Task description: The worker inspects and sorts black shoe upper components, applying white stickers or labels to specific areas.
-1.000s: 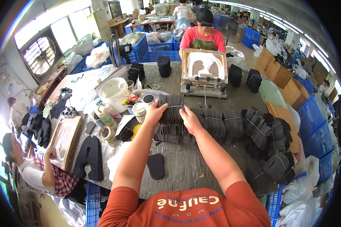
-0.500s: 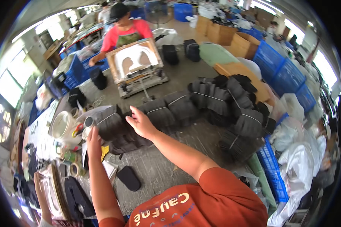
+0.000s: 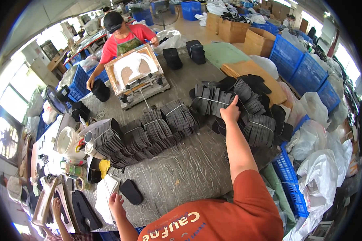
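My right hand [image 3: 230, 111] reaches over the tied bundles on the right, its index finger stretched out at the edge of a bundle of dark grey pieces [image 3: 213, 100]. It holds nothing that I can see. Low on the left, my left hand [image 3: 117, 205] is at the edge of some white paper sheets [image 3: 107, 188], fingers drawn together; what they hold, if anything, is too small to tell. A single black rounded pad [image 3: 131, 192] lies beside it. More tied bundles [image 3: 155, 126] stand in a row across the middle of the table.
Across the table, a co-worker [image 3: 126, 38] touches a black bundle [image 3: 101, 90] beside a framed printing screen [image 3: 134, 70]. A white bucket [image 3: 66, 140] and tape rolls [image 3: 83, 183] stand left. Another person's hand [image 3: 56, 207] is lower left. Blue crates [image 3: 291, 180] line the right.
My right hand has moved right, from above the middle row to the right-hand bundles. My left hand has come down from near the cup to the paper. The co-worker's head is lower.
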{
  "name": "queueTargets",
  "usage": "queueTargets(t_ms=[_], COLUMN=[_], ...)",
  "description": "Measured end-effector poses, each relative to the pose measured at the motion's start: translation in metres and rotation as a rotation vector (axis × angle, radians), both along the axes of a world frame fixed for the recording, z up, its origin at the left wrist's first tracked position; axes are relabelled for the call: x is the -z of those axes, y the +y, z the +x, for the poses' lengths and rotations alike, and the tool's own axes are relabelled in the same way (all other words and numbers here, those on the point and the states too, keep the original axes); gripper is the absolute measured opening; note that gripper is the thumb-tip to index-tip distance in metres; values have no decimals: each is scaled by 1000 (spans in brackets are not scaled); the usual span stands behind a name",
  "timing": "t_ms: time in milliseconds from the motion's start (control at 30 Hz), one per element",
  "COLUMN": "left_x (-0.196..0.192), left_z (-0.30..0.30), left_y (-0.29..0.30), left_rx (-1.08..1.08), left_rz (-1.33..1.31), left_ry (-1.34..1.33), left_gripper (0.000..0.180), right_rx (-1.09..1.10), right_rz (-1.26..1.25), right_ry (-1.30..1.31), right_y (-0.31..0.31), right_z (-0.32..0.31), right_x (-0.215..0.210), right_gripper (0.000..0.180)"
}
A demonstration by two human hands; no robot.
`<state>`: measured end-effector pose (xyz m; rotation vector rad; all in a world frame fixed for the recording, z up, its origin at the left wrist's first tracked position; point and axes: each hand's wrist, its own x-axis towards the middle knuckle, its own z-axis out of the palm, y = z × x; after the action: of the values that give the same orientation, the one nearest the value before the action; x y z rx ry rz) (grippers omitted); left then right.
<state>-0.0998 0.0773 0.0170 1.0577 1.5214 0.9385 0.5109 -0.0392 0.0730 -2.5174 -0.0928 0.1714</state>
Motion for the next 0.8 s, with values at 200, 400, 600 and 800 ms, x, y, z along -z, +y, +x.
queueTargets(t_ms=[200, 400, 600, 800], left_x=[-7, 13, -18, -85], left_z=[15, 37, 79, 116], left_y=[-18, -31, -30, -45], left_rx=[33, 162, 511, 504], left_rz=[46, -3, 250, 390], left_ry=[60, 6, 262, -61], left_gripper=[25, 23, 24, 11], right_rx=[11, -65, 27, -596], right_rz=[180, 96, 265, 557], right_ry=[14, -6, -190, -426], right_y=[-13, -3, -39, -81], right_z=[25, 23, 6, -37], right_x=[6, 12, -34, -97], right_gripper=[98, 93, 88, 87])
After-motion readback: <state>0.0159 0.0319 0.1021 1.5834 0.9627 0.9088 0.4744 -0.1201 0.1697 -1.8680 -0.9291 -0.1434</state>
